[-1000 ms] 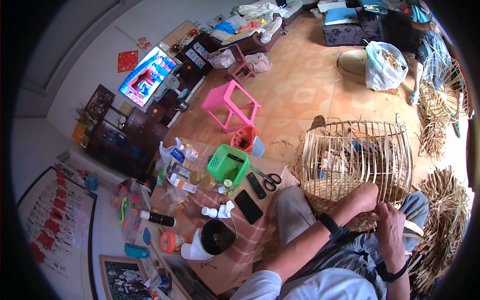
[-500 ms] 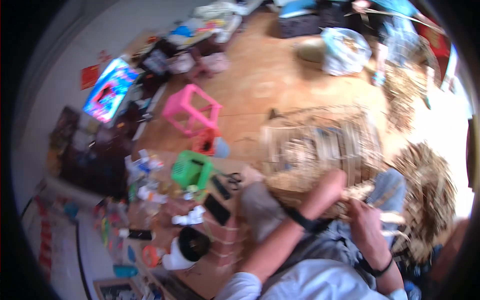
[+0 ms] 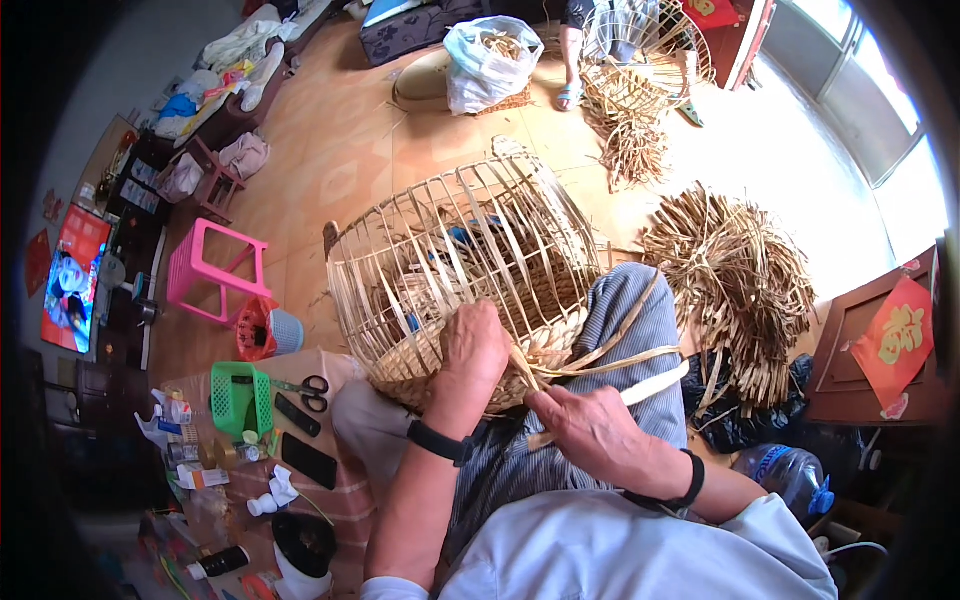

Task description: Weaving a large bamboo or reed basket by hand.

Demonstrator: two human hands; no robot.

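My left hand (image 3: 475,345), 6 o'clock: fingertips hidden | basket (image 3: 420,352), centre: contents (image 3: 462,235) partly hidden by ribs | co-worker (image 3: 570,55), 1 o'clock: upper body cut off | coloured clutter (image 3: 163,540), 8 o'clock: too blurred to tell

gold character (image 3: 903,336) on the red diamond (image 3: 892,382) on the brown door (image 3: 835,385) at right, gold marking (image 3: 708,8) on a red sheet (image 3: 722,20), far right, blue label (image 3: 772,461) on the bottle (image 3: 798,484), near right, print on the white box (image 3: 203,477), left, too small

"Where's the light brightest?"
"At the right, by the pale-framed glass windows (image 3: 868,75), whitening the orange patterned tile floor (image 3: 345,180)."
"Furniture?"
"A pink plastic stool (image 3: 187,265), a dark floral upholstered seat (image 3: 410,35)."
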